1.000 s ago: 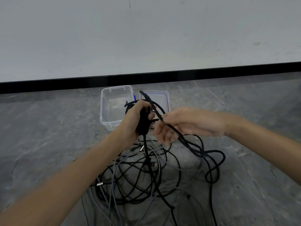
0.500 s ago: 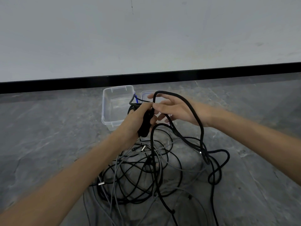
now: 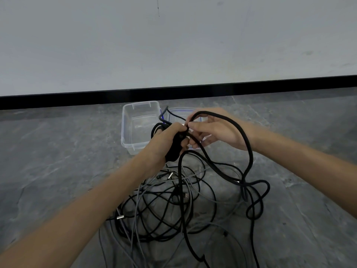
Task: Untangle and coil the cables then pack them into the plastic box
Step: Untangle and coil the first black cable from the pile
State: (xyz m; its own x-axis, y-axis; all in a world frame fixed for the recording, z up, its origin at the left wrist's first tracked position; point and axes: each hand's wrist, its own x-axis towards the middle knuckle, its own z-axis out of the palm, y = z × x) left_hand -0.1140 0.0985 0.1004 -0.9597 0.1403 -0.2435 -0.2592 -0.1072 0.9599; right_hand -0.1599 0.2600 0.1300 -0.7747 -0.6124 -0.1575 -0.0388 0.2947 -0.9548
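- The left hand (image 3: 166,138) is closed round a small coil (image 3: 172,151) of black cable, fingers curled tight on the bundle, raised above the floor.
- The right hand (image 3: 214,130), at three o'clock of the left and touching it, pinches the thick black cable (image 3: 250,151) between thumb and forefinger. The other fingers are loosely bent beneath.
- From that pinch a big loop arcs over the right wrist and drops to the floor at about four o'clock.
- The remaining cables (image 3: 166,206), black and grey, lie knotted in a heap at six o'clock of the hands, metal plugs poking out.
- The plastic box (image 3: 125,136) sits open at eleven o'clock, just beyond the hands, with nothing in it that I can see. Its lid (image 3: 179,111) lies beside it at one o'clock.
- The thick cable looks light, limp and rubbery. I would guess it springs out of its turns if let go.
- It is best held close to the coil, feeding each turn under the left thumb. Pulling hard could drag the heap along.
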